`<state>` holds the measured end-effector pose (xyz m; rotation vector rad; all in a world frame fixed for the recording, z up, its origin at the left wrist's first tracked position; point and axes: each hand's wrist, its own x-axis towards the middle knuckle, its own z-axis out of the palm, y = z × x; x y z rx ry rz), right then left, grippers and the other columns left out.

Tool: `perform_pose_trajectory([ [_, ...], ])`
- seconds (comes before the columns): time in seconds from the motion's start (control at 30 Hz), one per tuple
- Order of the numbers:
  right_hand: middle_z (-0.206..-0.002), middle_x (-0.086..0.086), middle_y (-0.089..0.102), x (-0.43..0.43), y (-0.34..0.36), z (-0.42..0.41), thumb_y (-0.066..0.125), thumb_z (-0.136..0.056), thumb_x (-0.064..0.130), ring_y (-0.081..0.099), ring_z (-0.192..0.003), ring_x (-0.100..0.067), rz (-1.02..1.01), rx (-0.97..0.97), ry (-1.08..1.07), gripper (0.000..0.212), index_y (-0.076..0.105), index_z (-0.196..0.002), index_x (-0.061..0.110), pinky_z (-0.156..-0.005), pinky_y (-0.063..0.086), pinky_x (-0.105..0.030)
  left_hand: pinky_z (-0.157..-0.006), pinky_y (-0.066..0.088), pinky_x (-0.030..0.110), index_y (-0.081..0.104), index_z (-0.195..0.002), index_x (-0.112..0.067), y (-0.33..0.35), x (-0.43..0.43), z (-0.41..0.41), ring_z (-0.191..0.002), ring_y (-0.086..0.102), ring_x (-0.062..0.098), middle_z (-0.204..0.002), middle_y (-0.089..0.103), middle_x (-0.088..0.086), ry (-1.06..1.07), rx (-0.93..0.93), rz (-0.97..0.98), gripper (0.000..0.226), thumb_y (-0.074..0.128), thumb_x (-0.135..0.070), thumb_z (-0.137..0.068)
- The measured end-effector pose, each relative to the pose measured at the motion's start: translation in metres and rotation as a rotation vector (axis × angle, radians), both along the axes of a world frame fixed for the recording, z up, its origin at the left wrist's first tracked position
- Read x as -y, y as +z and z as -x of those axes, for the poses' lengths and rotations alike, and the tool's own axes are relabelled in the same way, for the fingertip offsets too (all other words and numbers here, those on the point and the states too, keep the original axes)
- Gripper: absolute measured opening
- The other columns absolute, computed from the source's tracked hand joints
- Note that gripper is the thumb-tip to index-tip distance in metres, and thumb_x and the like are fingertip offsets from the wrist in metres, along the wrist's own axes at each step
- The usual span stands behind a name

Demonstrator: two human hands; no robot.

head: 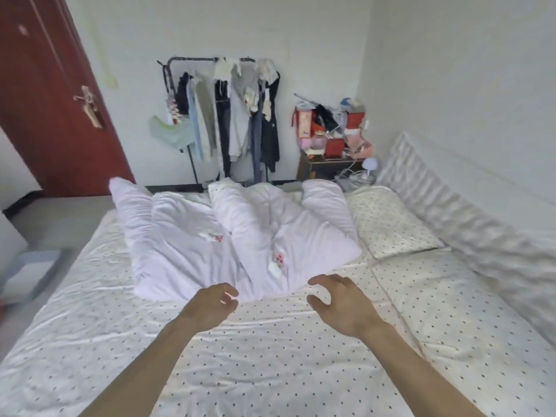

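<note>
A crumpled white duvet (192, 242) with small red marks lies bunched across the far half of the bed (270, 356), which has a white sheet with small dark dots. Both my arms reach out over the sheet toward the duvet's near edge. My left hand (210, 305) hovers just short of that edge with its fingers loosely curled, holding nothing. To the right of it my right hand (340, 305) has fingers and thumb spread and bent, also holding nothing.
A dotted pillow (391, 224) lies at the bed's far right beside a striped padded headboard (457, 206). Behind the bed stand a clothes rack (222, 115) and a cluttered bedside table (328, 145). A red door (51, 94) is at the left, a grey stool (33, 266) below it.
</note>
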<state>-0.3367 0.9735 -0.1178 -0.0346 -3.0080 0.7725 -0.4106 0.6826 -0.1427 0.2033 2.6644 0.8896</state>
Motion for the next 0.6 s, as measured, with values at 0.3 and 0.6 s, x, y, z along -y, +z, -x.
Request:
perform_pose_trajectory([
  [0.3,-0.138,0.014,0.047,0.061,-0.040,0.149,0.050,-0.091,0.051,0.038,-0.127,-0.011,0.051,0.060,0.196,0.046,0.042,-0.135,0.041,-0.095,0.041,-0.031,-0.071,0.047,0.018,0.057,-0.105,-0.041,-0.040,0.070,0.079,-0.091,0.062,0.006,-0.118,0.059,-0.008,0.271,0.055,-0.015,0.015,0.059,-0.034,-0.091],
  [0.6,-0.152,0.007,0.032,0.078,-0.165,0.322,0.050,-0.091,0.054,0.029,-0.138,-0.019,0.100,0.155,0.148,0.066,0.027,-0.148,0.028,-0.106,0.036,-0.038,-0.100,0.042,0.035,0.046,-0.136,-0.032,-0.141,0.063,0.219,-0.123,0.048,0.015,-0.142,0.042,-0.005,0.310,0.041,0.188,0.043,0.052,-0.036,-0.093],
])
